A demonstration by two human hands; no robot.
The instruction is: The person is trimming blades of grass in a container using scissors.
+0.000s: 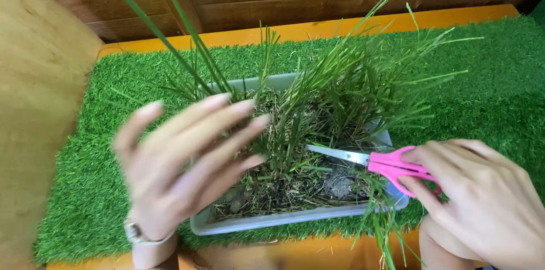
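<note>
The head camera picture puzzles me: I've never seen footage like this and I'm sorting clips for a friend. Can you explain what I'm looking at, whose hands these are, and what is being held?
There is no machine here. One camera sits on a person's head and looks down, so both hands belong to the wearer. The left hand is open, fingers spread, beside a clump of long green grass; it is blurred, so I cannot tell if it touches the blades. A watch sits on that wrist. The right hand holds pink-handled scissors, blades pointing into the base of the grass. The grass grows from soil in a grey rectangular tray, which rests on a mat of green artificial turf laid over an orange surface, with brown wooden boards behind.
</note>
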